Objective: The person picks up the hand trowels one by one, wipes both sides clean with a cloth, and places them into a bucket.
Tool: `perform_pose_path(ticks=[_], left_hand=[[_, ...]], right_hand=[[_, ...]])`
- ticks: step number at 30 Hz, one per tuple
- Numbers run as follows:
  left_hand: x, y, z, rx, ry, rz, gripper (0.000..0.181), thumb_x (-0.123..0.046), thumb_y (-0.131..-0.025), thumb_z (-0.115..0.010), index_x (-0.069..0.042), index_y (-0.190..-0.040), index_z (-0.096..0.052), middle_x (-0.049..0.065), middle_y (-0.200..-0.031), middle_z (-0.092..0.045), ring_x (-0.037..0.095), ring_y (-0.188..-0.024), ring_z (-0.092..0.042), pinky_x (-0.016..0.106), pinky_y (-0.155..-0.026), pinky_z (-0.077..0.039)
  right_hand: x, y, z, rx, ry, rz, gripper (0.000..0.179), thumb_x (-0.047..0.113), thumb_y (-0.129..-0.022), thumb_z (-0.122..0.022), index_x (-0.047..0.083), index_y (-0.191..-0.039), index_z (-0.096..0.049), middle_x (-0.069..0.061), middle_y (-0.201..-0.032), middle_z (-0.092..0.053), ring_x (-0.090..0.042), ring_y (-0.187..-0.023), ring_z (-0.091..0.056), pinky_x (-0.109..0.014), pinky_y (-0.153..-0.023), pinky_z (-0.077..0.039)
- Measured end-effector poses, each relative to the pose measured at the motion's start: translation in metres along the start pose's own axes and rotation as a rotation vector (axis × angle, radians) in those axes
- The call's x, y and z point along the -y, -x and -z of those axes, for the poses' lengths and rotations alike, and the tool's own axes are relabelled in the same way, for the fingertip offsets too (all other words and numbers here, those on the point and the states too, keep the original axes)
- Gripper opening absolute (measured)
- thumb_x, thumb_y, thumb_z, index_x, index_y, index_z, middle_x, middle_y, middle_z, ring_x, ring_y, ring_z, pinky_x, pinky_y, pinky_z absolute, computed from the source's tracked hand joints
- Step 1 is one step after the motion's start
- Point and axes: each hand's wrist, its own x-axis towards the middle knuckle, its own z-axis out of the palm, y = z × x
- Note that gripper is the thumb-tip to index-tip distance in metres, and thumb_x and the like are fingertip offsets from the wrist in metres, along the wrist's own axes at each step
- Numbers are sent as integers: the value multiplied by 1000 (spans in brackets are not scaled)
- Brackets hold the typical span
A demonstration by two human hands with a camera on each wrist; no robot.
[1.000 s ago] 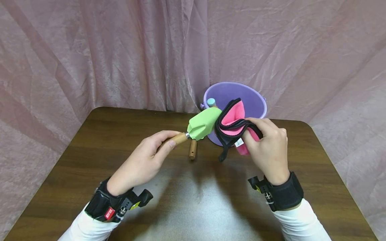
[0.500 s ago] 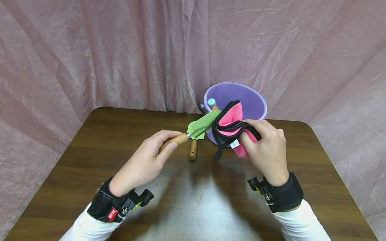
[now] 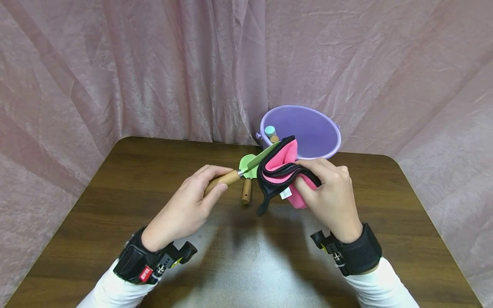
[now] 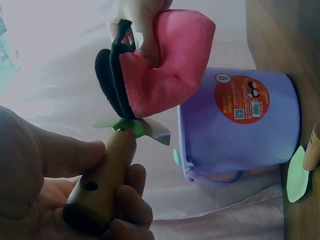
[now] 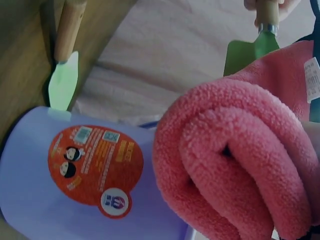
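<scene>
Head view: my left hand (image 3: 185,203) grips the trowel (image 3: 251,165) by its handle (image 3: 222,181); my right hand (image 3: 329,192) pinches the pink cloth (image 3: 286,171) at the blade (image 3: 263,155), before the bucket (image 3: 312,130); I'd hold the handle steady, pressing evenly.

Brown table (image 3: 96,205) — on it, purple bucket (image 3: 308,128) and green shovel (image 3: 247,191).

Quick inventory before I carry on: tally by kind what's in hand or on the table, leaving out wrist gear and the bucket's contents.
Trowels: 2 (held trowel in the left hand; other trowel on the table)
Cloths: 1 (pink cloth in the right hand)
Buckets: 1 (purple bucket)
Total: 4
</scene>
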Motion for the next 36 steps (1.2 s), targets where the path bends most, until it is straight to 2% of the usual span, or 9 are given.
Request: perform_pose_path(ticks=[10, 17, 26, 32, 36], left_hand=[[0, 0, -1, -5, 15, -5, 30, -12, -101, -58, -15, -131, -58, -5, -111, -57, 13, -90, -51, 33, -77, -44], [1, -1, -2, -10, 8, -36, 31, -11, -99, -60, -16, -130, -59, -7, -110, -56, 12, -89, -51, 32, -77, -44], [2, 0, 1, -21, -31, -84, 33, -7, -95, -64, -18, -127, -60, -10, -115, -56, 9, -104, -48, 33, -86, -42], [5, 1, 7, -11, -51, -84, 35, -7, -94, -67, -22, -124, -62, -13, -113, -55, 10, -100, -43, 32, -81, -42], [7, 1, 13, 0, -56, -68, 35, -5, -94, -66, -23, -124, -62, -14, -114, -55, 11, -100, -42, 32, -80, -42]], right_hand=[[5, 4, -8, 83, -26, 65, 21, 15, -81, -71, 17, -102, -77, 7, -92, -70, -7, -86, -63, -36, -64, -29], [4, 3, -9, 135, -41, 81, 22, 15, -82, -70, 17, -103, -77, 9, -94, -70, -7, -87, -65, -35, -63, -29], [3, 3, -8, 194, -41, 106, 18, 15, -83, -68, 16, -99, -76, 7, -93, -70, -9, -85, -64, -34, -64, -30], [-3, 1, -5, 219, -93, 84, 18, 11, -83, -69, 18, -98, -76, 10, -94, -70, -6, -89, -64, -34, -65, -32], [-8, -1, -2, 225, -119, 52, 21, 10, -83, -70, 16, -102, -76, 8, -98, -71, -9, -92, -66, -35, -70, -38]])
